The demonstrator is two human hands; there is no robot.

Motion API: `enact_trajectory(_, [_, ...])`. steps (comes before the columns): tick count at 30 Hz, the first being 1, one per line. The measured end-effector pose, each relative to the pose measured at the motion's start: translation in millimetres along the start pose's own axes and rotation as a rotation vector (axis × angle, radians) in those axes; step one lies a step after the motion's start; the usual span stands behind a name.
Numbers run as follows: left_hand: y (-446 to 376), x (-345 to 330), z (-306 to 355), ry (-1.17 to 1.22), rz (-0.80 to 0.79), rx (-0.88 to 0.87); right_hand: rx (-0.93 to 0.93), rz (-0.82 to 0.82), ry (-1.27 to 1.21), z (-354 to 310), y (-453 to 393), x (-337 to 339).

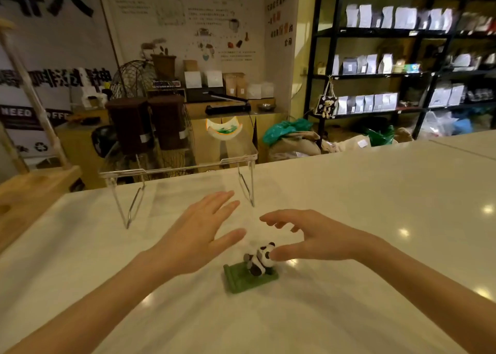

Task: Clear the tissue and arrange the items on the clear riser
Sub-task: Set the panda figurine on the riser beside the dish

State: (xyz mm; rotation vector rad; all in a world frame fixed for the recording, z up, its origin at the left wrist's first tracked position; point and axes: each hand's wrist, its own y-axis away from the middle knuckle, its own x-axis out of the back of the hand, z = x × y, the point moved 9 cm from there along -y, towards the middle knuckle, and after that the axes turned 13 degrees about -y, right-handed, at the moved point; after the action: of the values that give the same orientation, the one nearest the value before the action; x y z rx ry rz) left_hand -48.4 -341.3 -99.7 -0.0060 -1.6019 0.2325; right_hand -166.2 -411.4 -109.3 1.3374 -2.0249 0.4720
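A clear riser [185, 165] with thin wire legs stands on the white counter [375, 206] toward its far edge. On top of the riser, at its right end, sits a curved white dish [224, 129] with green and orange marks. A small panda figure [261, 258] lies on a green base [241, 279] on the counter in front of me. My left hand [198, 230] hovers open just left of the panda, fingers spread toward the riser. My right hand [308, 235] is open above and right of the panda, its thumb tip touching the figure's head. No tissue is visible.
A wooden stand [32, 189] sits at the counter's left end. Behind the counter are two dark brown containers [150, 122], a wire basket [134, 77], sacks and bags on the floor, and black shelving [402, 58] with white pouches at the right.
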Motion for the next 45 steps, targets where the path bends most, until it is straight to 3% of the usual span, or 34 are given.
enact_trajectory(6, [34,-51,21,0.012,-0.159,-0.037,0.026,-0.021,0.019,1,9,-24])
enact_trajectory(13, [45,-55,21,0.054,-0.044,-0.013,0.067,0.039,0.074,0,9,-27])
enact_trajectory(24, [34,-34,14,0.194,-0.021,0.004,0.028,0.081,-0.037,-4,-2,-7])
enact_trajectory(35, [-13,71,-31,0.331,0.392,0.079,0.203,0.313,-0.156,-62,-40,82])
enact_trajectory(45, [-93,102,-84,0.342,0.477,0.139,0.331,0.482,-0.026,-82,-109,141])
